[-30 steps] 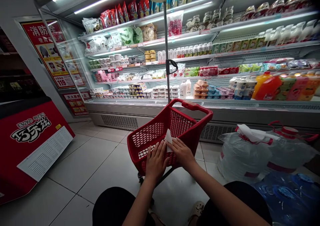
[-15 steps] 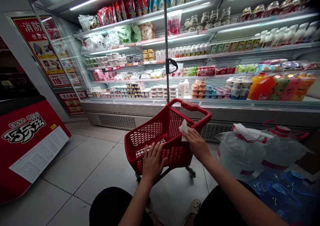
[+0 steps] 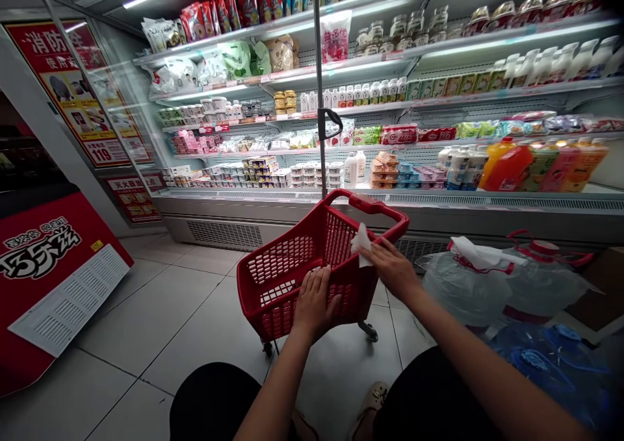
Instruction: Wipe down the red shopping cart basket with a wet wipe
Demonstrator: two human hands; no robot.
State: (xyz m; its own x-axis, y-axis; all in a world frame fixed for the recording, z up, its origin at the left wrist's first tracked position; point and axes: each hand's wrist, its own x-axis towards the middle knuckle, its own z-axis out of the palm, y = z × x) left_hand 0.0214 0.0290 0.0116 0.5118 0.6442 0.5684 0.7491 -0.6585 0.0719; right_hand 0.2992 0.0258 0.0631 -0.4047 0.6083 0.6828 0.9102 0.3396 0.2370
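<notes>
A small red plastic shopping cart (image 3: 258, 278) with perforated sides stands on the floor in front of me. My left hand (image 3: 314, 304) rests on the near side rim, its fingers stretched out over the edge and holding nothing. Farther along the same rim, toward the handle (image 3: 370, 205), my right hand (image 3: 392, 269) presses a crumpled white wipe (image 3: 361, 243) against the cart. Part of the wipe sticks up past the fingertips; the rest lies hidden beneath them. The basket's visible inside shows no goods.
A refrigerated display case (image 3: 292, 210) spans the back, its shelves full of dairy and drinks. Water jugs (image 3: 472, 285) in plastic wrap and blue bottles (image 3: 546, 363) stand at right. A red freezer (image 3: 58, 285) is at left. Tiled floor (image 3: 146, 324) lies between.
My left hand has slid along the rim toward the handle, nearer my right hand. The right hand has also shifted slightly right along the rim with the wipe.
</notes>
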